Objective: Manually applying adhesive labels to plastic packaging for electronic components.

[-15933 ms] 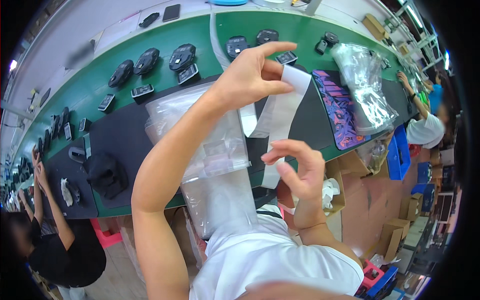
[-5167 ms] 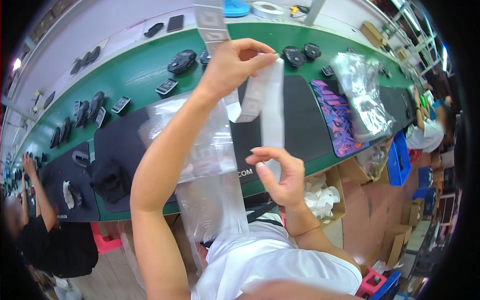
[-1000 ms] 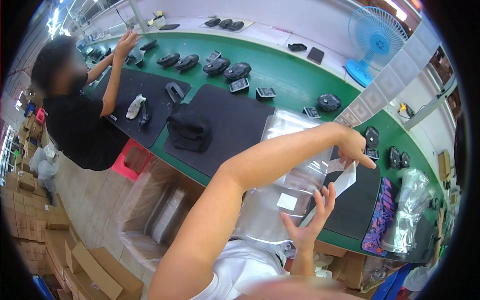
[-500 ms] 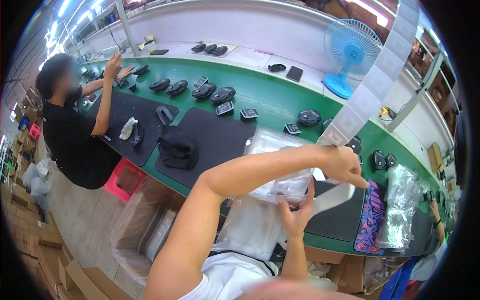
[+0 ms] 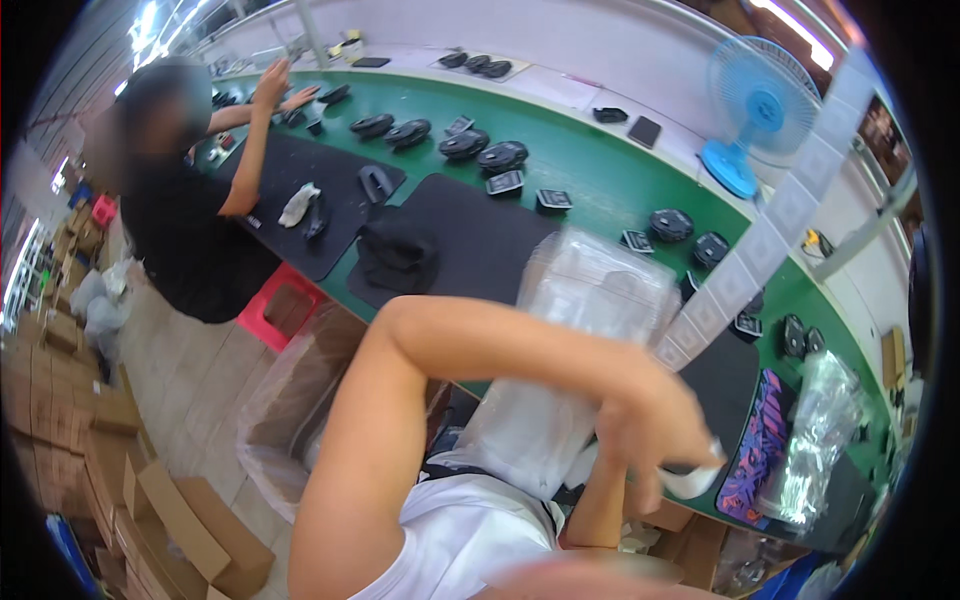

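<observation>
the clear bags [image 5: 600, 285] lie in a stack left of the hands; the right hand [image 5: 614, 432] is half hidden and the left hand [image 5: 660, 415] blurred, so neither grip can be told. the label strip [image 5: 775, 238] slants far right, best kept untwisted. versus half a second ago, the left hand is nearer, overlapping the right.

a white top [image 5: 470, 535] of smooth, softly creased cloth covers the person's torso. the short left sleeve [image 5: 398, 568] ends on the upper arm, and a dark strip [image 5: 435, 472] shows at the waist. left hand [image 5: 655, 410] and right hand [image 5: 613, 428] are bare.
</observation>
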`<control>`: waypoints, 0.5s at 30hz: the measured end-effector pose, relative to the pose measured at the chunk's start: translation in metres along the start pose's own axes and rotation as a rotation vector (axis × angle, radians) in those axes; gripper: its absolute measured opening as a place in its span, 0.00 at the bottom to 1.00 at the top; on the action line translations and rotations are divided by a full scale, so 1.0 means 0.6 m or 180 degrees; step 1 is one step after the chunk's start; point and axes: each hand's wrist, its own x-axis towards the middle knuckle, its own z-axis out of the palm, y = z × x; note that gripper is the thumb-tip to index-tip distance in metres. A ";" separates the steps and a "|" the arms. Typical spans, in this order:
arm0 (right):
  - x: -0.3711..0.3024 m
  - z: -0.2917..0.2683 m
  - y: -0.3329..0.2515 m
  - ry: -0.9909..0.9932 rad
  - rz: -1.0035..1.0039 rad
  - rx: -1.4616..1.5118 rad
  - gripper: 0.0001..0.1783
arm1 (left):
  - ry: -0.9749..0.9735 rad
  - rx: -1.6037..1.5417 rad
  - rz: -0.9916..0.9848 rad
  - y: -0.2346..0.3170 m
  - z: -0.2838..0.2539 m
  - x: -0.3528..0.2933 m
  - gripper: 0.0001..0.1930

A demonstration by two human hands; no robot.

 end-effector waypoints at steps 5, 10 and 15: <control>-0.027 0.003 -0.010 -0.0036 0.0086 -0.0021 0.17 | 0.2000 -0.2271 -0.0711 -0.202 -0.063 0.049 0.35; -0.036 -0.007 -0.001 0.0071 0.0386 0.0620 0.17 | 0.2000 -0.3252 -0.0596 -0.207 -0.059 0.042 0.28; -0.063 -0.064 -0.048 -0.0259 -0.0040 0.0196 0.28 | 0.2008 -0.3162 -0.0199 -0.244 -0.051 0.033 0.15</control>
